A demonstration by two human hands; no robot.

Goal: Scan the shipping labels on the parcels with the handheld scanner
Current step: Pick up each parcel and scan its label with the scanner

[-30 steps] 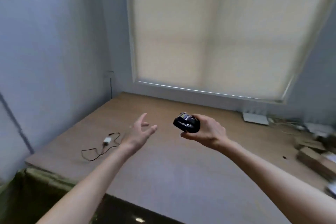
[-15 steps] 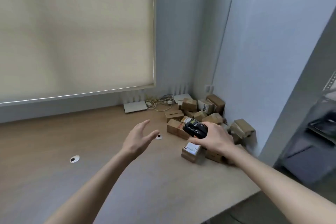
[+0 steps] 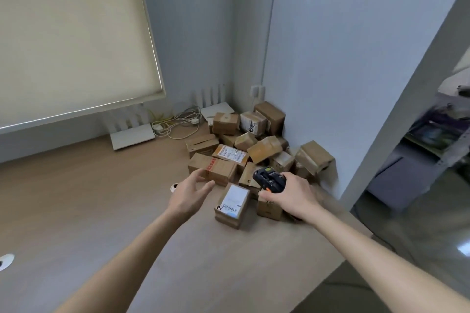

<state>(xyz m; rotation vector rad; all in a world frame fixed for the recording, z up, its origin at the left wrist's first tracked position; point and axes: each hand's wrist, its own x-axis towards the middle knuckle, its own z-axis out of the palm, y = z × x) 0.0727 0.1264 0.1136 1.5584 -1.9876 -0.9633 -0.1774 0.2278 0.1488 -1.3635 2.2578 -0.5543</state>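
Observation:
Several small cardboard parcels (image 3: 264, 148) are heaped in the right corner of a wooden desk (image 3: 76, 198). The nearest parcel (image 3: 232, 204) lies apart from the heap with a white barcode label facing up. My right hand (image 3: 292, 194) grips a black handheld scanner (image 3: 269, 180) with an orange button, held just right of and above that parcel. My left hand (image 3: 189, 194) hovers open, fingers spread, just left of the labelled parcel and in front of a box with red tape (image 3: 212, 169). It touches nothing.
Two white routers (image 3: 132, 136) (image 3: 216, 109) and a tangle of cables (image 3: 175, 121) sit along the back wall under a drawn roller blind. A wall stands right of the heap. The desk's front right edge drops to the floor. A cable hole (image 3: 6, 259) is at left.
The view has swung from the desk's left side to its right corner, bringing the parcel heap close. Both hands have moved toward the labelled parcel; the scanner stays in my right hand.

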